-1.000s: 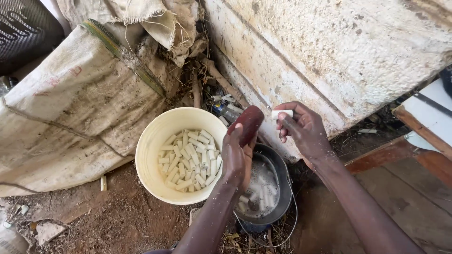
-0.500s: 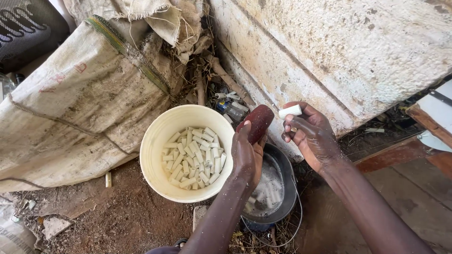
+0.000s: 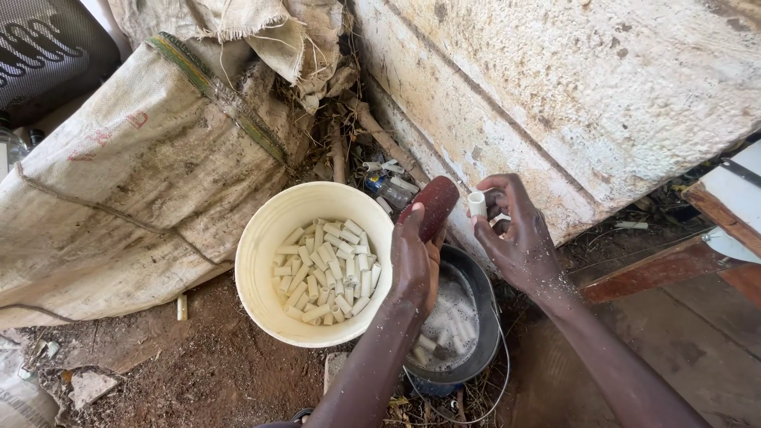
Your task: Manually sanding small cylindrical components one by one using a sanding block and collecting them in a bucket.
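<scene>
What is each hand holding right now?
Left hand: closed around a dark red-brown block.
Right hand: pinching a short white tube piece in its fingertips.

Soft, even daylight, sharp focus

No hard shadows or glare; the pale wall (image 3: 602, 95) and cream bucket (image 3: 261, 261) read brightest, the dark bowl (image 3: 483, 301) and the lower right corner dimmer. Wide-lens bending shows toward the edges; no motion blur.

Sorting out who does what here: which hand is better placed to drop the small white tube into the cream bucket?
Probably the right hand: it holds the tube. The left hand, nearer the bucket, grips a dark red piece.
</scene>
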